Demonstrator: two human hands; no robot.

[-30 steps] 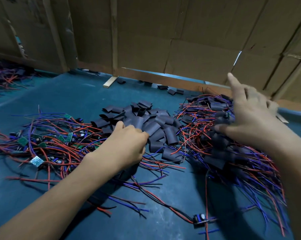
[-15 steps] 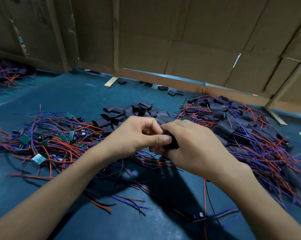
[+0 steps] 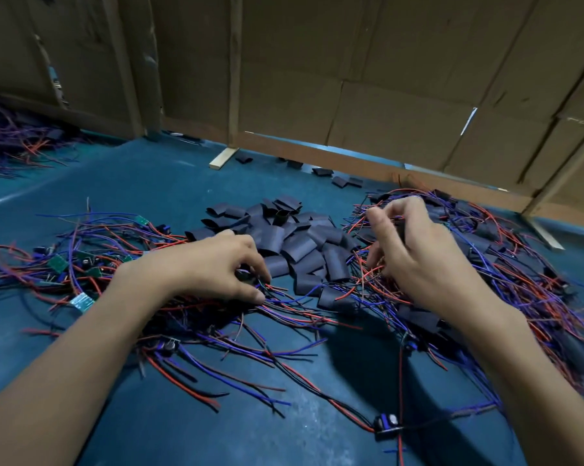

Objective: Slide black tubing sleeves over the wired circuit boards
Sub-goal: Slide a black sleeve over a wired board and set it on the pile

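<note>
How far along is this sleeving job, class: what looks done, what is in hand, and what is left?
Done: the wire pile on the right holds many boards already in black sleeves. In hand: the right hand holds a dark sleeved piece over that pile, and the left hand pinches wires at the left pile's edge. Left: bare green boards in the left tangle and a heap of empty sleeves.

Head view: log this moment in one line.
left hand on wires | right hand over sleeved pile | loose sleeves between
</note>
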